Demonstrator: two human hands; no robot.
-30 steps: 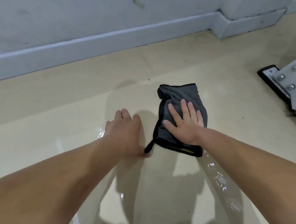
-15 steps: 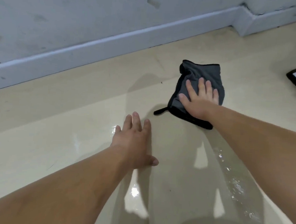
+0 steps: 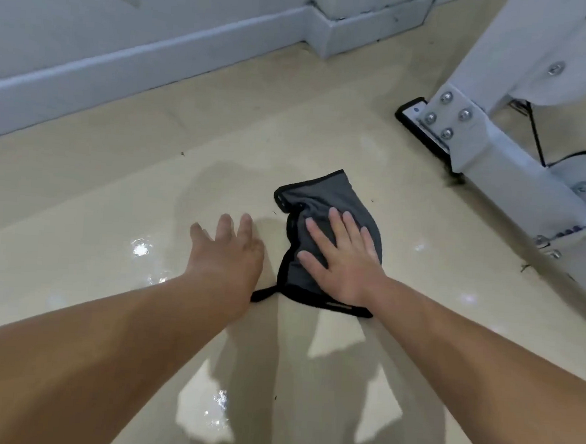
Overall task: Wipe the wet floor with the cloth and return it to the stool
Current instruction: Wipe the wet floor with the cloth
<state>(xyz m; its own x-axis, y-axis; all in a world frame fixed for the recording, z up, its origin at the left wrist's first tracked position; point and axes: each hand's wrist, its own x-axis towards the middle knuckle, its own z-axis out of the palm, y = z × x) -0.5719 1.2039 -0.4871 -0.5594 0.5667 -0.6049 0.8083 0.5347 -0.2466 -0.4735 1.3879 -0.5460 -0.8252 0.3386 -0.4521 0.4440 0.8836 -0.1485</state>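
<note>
Grey microfibre cloth (image 3: 334, 203) bunched on wet floor (image 3: 324, 134), under right hand (image 3: 344, 259): palm flat, fingers spread, pressing. Left hand (image 3: 228, 252) spread on floor beside it. Cloth soft, limp, likely water-heavy (drips probable). Take hold by gathering middle; black hanging loop (image 3: 263, 293) alternative.

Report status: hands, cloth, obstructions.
Right hand flat on grey cloth, left hand open beside it. Floor wet. White machine base close right.
</note>
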